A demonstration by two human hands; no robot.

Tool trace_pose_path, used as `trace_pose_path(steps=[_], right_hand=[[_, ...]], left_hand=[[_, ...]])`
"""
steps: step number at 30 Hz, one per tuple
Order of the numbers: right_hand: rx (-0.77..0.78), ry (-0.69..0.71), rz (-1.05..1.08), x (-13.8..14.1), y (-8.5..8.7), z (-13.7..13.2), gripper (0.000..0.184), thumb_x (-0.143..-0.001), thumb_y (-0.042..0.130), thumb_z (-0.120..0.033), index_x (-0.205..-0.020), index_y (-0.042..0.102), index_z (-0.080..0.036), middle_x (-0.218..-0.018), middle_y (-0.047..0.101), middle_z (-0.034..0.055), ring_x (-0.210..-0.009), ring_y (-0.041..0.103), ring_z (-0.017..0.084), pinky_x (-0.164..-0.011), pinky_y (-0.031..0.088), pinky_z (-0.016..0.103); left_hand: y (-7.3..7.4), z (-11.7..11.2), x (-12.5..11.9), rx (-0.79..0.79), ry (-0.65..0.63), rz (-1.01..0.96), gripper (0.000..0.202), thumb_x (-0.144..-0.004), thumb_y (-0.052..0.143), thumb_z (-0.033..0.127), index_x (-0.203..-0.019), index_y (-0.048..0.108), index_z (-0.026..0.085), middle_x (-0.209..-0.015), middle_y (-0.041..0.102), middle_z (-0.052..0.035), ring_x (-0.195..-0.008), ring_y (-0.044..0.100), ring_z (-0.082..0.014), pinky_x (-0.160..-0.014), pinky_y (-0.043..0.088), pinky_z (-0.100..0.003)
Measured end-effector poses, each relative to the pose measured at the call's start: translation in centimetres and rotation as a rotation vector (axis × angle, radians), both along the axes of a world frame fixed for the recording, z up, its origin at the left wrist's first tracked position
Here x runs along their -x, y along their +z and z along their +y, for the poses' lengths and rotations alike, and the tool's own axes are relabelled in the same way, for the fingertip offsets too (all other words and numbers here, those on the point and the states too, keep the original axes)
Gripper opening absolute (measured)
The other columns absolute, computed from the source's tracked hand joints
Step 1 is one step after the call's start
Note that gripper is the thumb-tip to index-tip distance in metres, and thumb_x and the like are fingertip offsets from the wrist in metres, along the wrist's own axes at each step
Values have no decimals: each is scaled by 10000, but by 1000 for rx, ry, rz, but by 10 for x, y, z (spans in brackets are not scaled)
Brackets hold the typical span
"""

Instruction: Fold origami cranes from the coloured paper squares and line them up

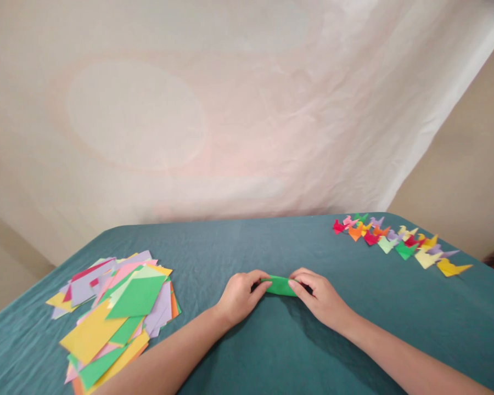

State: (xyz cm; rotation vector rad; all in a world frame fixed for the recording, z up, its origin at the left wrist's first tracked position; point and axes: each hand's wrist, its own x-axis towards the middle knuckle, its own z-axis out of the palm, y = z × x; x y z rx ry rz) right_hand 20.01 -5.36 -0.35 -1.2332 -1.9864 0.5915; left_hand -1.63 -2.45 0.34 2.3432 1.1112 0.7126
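Between my two hands is a piece of green paper [280,286], which looks folded into a narrow band and is held just above the cloth or against it; I cannot tell which. My left hand [243,291] pinches its left end between thumb and fingers. At the right end, my right hand [316,292] grips it the same way. Both ends of the paper are partly hidden by the fingertips.
A loose pile of coloured paper sheets [138,296] spreads over the left side of the table [214,247], near my left forearm. Rows of small folded paper birds [407,249] stand at the far right. A pale sheet [247,109] hangs behind the table.
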Motion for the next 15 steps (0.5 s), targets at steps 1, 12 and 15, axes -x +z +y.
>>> trace_pose_path(steps=[1,12,15], right_hand=[[-5,-26,8,0,-1,1,256,-898,425,-271,-685,535,-181,-824,596,26,-723,553,138,-667,407,258],[8,-73,-25,0,-8,12,184,-855,463,-230,-705,560,-186,-734,576,15,-657,540,140,-627,410,257],[-8,-64,-11,0,-9,12,209,-858,460,-235,-675,548,-187,-753,585,22,-668,546,140,-636,417,257]], left_hand=[[-2,2,0,16,18,-19,231,-904,426,328,-1032,587,222,-812,660,10,-722,610,-135,-706,458,-237],[20,-19,-5,-352,-180,221,344,-905,418,305,-1237,451,219,-1303,466,-65,-1223,397,-209,-1031,305,-393],[27,-30,-9,-345,-237,358,448,-913,381,393,-1319,359,206,-1365,407,-62,-1290,307,-208,-1071,239,-393]])
